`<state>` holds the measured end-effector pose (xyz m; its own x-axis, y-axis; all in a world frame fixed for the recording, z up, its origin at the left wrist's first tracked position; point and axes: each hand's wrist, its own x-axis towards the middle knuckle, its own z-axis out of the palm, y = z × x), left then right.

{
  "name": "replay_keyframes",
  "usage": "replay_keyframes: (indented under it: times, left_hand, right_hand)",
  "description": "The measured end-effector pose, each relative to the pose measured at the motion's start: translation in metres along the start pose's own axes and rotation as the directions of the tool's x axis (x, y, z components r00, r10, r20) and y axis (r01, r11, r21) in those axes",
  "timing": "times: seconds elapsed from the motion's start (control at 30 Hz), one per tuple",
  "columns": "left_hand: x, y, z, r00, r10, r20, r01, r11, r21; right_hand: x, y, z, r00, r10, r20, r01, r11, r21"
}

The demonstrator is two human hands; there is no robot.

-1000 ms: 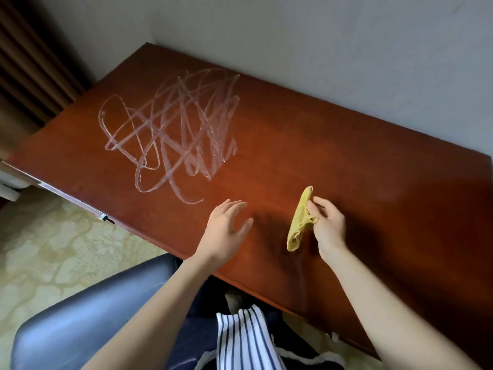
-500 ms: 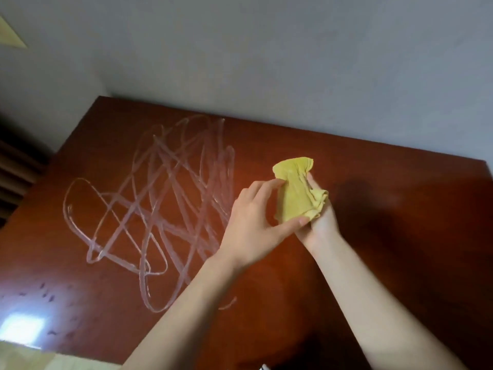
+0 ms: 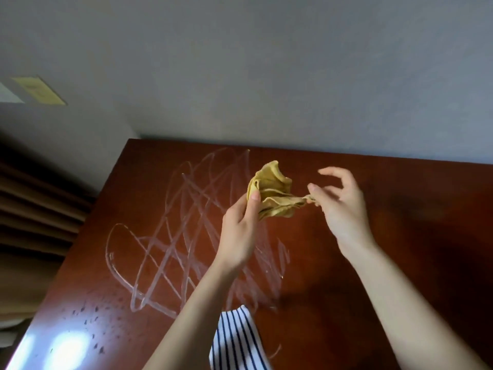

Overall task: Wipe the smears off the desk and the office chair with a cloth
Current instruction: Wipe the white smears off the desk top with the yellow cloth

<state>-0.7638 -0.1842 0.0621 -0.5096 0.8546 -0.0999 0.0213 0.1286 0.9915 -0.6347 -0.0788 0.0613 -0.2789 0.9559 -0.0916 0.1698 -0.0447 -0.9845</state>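
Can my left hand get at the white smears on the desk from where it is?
Probably yes. The left hand, gripping the cloth, is held over the smears, and nothing lies on the desk between them. The right hand pinches the cloth's other end.

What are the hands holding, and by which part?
The yellow cloth: the left hand grips its bunched left side, the right hand pinches its drawn-out right tip.

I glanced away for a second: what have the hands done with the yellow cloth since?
The cloth has been lifted higher above the desk. The left hand, open and empty a second ago, now grips its bunched end; the right hand, which held it alone, pinches a corner drawn out rightward. The smears on the desk stay unwiped.
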Motion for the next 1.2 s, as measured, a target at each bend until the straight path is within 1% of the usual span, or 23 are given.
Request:
replay_keyframes:
  times: [0.07, 0.13, 0.17, 0.2, 0.23, 0.27, 0.3, 0.37, 0.4, 0.43, 0.47, 0.53, 0.6, 0.67, 0.73, 0.77, 0.83, 0.9, 1.0, 1.07, 1.13, 1.2]
  left_hand:
    - [-0.009, 0.005, 0.014, 1.000, 0.001, 0.005, -0.001, 1.000, -0.001]
    - [-0.018, 0.012, 0.025, 1.000, 0.004, 0.009, -0.003, 0.998, -0.067]
    - [-0.021, 0.018, 0.030, 1.000, -0.009, 0.006, 0.009, 0.993, -0.118]
    - [-0.024, 0.023, 0.034, 0.999, -0.032, 0.002, 0.032, 0.985, -0.168]
    - [-0.027, 0.027, 0.038, 0.999, -0.048, -0.003, 0.046, 0.978, -0.204]
    - [-0.030, 0.032, 0.043, 0.999, -0.048, -0.004, 0.046, 0.976, -0.211]
    - [-0.033, 0.037, 0.047, 0.999, -0.034, 0.002, 0.034, 0.982, -0.187]
    - [-0.037, 0.043, 0.052, 1.000, 0.004, 0.021, -0.001, 0.993, -0.117]
    - [-0.038, 0.045, 0.052, 0.999, 0.015, 0.034, -0.012, 0.996, -0.092]
    - [-0.040, 0.047, 0.052, 0.999, 0.018, 0.049, -0.015, 0.997, -0.078]
    - [-0.040, 0.048, 0.051, 0.998, 0.019, 0.062, -0.015, 0.998, -0.067]
    - [-0.041, 0.047, 0.046, 0.998, 0.007, 0.057, -0.005, 0.999, -0.044]
    - [-0.039, 0.046, 0.041, 1.000, -0.010, 0.009, 0.011, 0.998, -0.060]
    - [-0.029, 0.041, 0.022, 0.999, -0.006, 0.031, 0.007, 0.999, -0.046]
    - [-0.018, 0.041, 0.009, 0.998, -0.003, 0.068, 0.006, 0.999, -0.035]
    - [-0.011, 0.040, -0.003, 0.995, 0.003, 0.101, 0.003, 0.999, -0.052]
    - [0.004, 0.039, -0.030, 0.988, 0.013, 0.151, -0.005, 0.998, -0.056]
    - [0.017, 0.039, -0.063, 0.985, 0.021, 0.169, -0.013, 0.999, -0.052]
    - [0.042, 0.042, -0.125, 0.967, 0.019, 0.255, -0.001, 0.997, -0.073]
    - [0.053, 0.047, -0.154, 0.947, 0.021, 0.319, 0.006, 0.996, -0.084]
    - [0.063, 0.047, -0.176, 0.922, 0.031, 0.386, 0.006, 0.996, -0.094]
    - [0.072, 0.045, -0.188, 0.906, 0.057, 0.419, -0.027, 0.997, -0.078]
  right_hand:
    - [0.001, -0.007, -0.025, 0.986, -0.053, 0.159, 0.065, 0.995, -0.070]
    - [-0.001, -0.016, -0.049, 0.946, -0.097, 0.308, 0.136, 0.985, -0.107]
    - [-0.002, -0.019, -0.062, 0.916, -0.107, 0.386, 0.175, 0.974, -0.146]
    - [-0.003, -0.021, -0.075, 0.874, -0.098, 0.476, 0.227, 0.948, -0.222]
    - [-0.003, -0.021, -0.087, 0.827, -0.074, 0.557, 0.293, 0.903, -0.315]
    - [-0.003, -0.022, -0.099, 0.794, -0.062, 0.605, 0.361, 0.848, -0.387]
    - [-0.002, -0.022, -0.107, 0.787, -0.090, 0.610, 0.418, 0.806, -0.420]
    - [-0.003, -0.028, -0.107, 0.811, -0.271, 0.518, 0.508, 0.766, -0.394]
    - [-0.004, -0.033, -0.102, 0.804, -0.365, 0.470, 0.553, 0.751, -0.361]
    - [-0.007, -0.038, -0.093, 0.786, -0.429, 0.446, 0.590, 0.737, -0.331]
    - [-0.011, -0.042, -0.084, 0.766, -0.459, 0.451, 0.617, 0.722, -0.313]
    - [-0.022, -0.048, -0.063, 0.751, -0.436, 0.496, 0.626, 0.710, -0.324]
    - [-0.031, -0.050, -0.047, 0.765, -0.384, 0.517, 0.604, 0.707, -0.368]
    - [-0.038, -0.050, -0.023, 0.791, -0.358, 0.497, 0.581, 0.693, -0.426]
    - [-0.040, -0.051, -0.007, 0.789, -0.372, 0.489, 0.584, 0.702, -0.408]
    - [-0.039, -0.050, 0.006, 0.799, -0.377, 0.468, 0.575, 0.707, -0.412]
    - [-0.035, -0.056, 0.033, 0.832, -0.363, 0.419, 0.536, 0.719, -0.442]
    - [-0.032, -0.063, 0.066, 0.860, -0.338, 0.383, 0.499, 0.716, -0.488]
    - [-0.031, -0.078, 0.132, 0.870, -0.394, 0.296, 0.491, 0.652, -0.577]
    - [-0.035, -0.087, 0.163, 0.866, -0.418, 0.276, 0.489, 0.588, -0.644]
    - [-0.040, -0.095, 0.187, 0.860, -0.431, 0.272, 0.476, 0.490, -0.730]
    - [-0.044, -0.101, 0.201, 0.863, -0.419, 0.283, 0.449, 0.377, -0.810]
